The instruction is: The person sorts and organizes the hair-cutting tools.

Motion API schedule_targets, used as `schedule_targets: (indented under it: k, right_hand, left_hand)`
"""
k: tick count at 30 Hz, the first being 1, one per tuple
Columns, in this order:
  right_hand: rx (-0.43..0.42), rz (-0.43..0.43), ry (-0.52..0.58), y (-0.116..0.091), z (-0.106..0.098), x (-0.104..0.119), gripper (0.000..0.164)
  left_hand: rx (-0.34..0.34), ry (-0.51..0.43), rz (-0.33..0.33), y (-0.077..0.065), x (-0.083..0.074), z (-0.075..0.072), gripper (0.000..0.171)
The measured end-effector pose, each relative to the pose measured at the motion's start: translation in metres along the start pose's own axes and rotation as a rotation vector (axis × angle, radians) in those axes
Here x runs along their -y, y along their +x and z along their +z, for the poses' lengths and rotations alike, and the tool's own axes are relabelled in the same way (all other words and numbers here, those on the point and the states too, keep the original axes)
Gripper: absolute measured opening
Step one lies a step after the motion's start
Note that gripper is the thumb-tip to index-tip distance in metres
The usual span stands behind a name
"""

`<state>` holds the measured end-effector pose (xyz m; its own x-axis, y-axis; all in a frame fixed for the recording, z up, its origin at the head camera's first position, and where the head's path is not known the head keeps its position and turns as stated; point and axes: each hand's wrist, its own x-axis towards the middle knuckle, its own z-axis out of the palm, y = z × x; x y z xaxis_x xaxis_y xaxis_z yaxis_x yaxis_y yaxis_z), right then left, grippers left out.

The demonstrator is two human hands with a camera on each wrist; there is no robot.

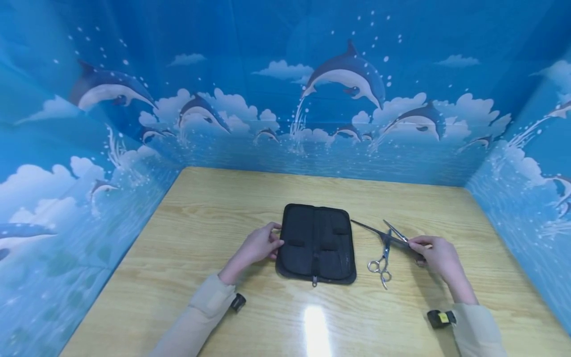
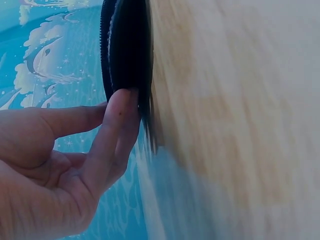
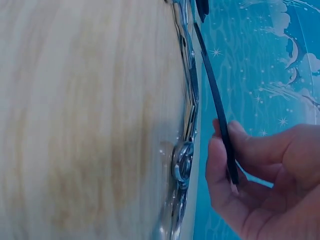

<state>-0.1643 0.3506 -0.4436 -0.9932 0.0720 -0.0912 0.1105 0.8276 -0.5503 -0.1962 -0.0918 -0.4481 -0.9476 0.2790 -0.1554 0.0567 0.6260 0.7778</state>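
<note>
A black zip case (image 1: pixel 300 229) lies opened out flat on the table, with small elastic loops inside. My left hand (image 1: pixel 260 244) pinches its left edge between thumb and fingers; the left wrist view shows the zipped edge (image 2: pixel 131 50) in this grip. To the right, my right hand (image 1: pixel 439 255) pinches a thin black tail comb (image 1: pixel 372 228) by its wider end, the narrow tail pointing at the case. Under the comb lies one pair of silver scissors (image 1: pixel 384 255), finger rings towards me. A second pair of scissors (image 1: pixel 394 229) lies slantwise, its handles mostly hidden by the right hand.
The wood-grain table (image 1: pixel 214 198) is bordered at the back and both sides by blue dolphin-print cloth (image 1: pixel 267 158). A zip pull (image 1: pixel 314 282) sticks out from the case's near edge. A bright light reflection lies on the table's near part.
</note>
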Motion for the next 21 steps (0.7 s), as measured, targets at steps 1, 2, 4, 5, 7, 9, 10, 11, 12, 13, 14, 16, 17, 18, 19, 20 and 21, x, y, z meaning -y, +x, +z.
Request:
schedule_targets:
  k: [1,2,4,5,7,9,10,11,12,13,14,16,17,18,19,20,21]
  right_hand:
    - [-0.009,0.012,0.013,0.000,-0.001,0.000,0.031]
    - [-0.022,0.018,0.012,-0.001,-0.001,0.000,0.031]
    - [-0.045,0.036,0.015,-0.001,-0.003,0.000,0.032]
    - [-0.055,0.042,0.013,-0.001,-0.003,0.000,0.033]
    - [-0.068,0.054,0.015,-0.001,-0.004,0.002,0.034]
    - [-0.073,0.062,0.021,0.000,-0.005,0.004,0.036]
    - [-0.072,0.063,0.022,0.000,-0.005,0.006,0.037]
    - [-0.070,0.064,0.027,0.000,-0.005,0.008,0.037]
    - [-0.066,0.066,0.033,0.000,-0.006,0.011,0.037]
    - [-0.064,0.064,0.040,0.000,-0.006,0.014,0.038]
    - [-0.060,0.058,0.048,-0.001,-0.006,0.018,0.038]
    - [-0.051,0.048,0.073,-0.002,-0.006,0.026,0.038]
    - [-0.049,0.036,0.083,-0.003,-0.005,0.031,0.038]
    - [-0.047,0.024,0.090,-0.003,-0.005,0.035,0.037]
    - [-0.042,0.011,0.096,-0.003,-0.004,0.040,0.037]
    - [-0.036,-0.003,0.103,-0.004,-0.003,0.046,0.036]
    - [-0.028,-0.017,0.108,-0.004,-0.002,0.051,0.035]
  left_hand:
    - [-0.001,-0.002,-0.002,0.000,0.000,0.000,0.045]
    - [-0.001,-0.007,-0.006,0.000,0.001,0.000,0.045]
    - [-0.003,-0.015,-0.014,0.001,0.001,0.000,0.045]
    - [-0.006,-0.010,-0.016,0.001,0.002,-0.001,0.045]
    - [-0.030,0.029,-0.004,0.001,0.002,-0.002,0.043]
    - [-0.061,0.074,0.018,0.002,0.001,-0.004,0.042]
    - [-0.077,0.096,0.028,0.002,0.001,-0.006,0.042]
    - [-0.094,0.107,0.038,0.002,0.000,-0.007,0.041]
    - [-0.111,0.117,0.049,0.002,-0.002,-0.009,0.041]
    - [-0.121,0.109,0.056,0.002,-0.003,-0.011,0.041]
    - [-0.132,0.106,0.066,0.001,-0.005,-0.013,0.040]
    - [-0.159,0.095,0.083,0.000,-0.010,-0.017,0.040]
    - [-0.177,0.098,0.099,0.000,-0.012,-0.019,0.039]
    - [-0.196,0.108,0.119,0.000,-0.015,-0.021,0.039]
    - [-0.211,0.119,0.135,0.000,-0.018,-0.022,0.038]
    - [-0.224,0.133,0.154,0.001,-0.022,-0.023,0.037]
    - [-0.233,0.148,0.171,0.002,-0.026,-0.024,0.036]
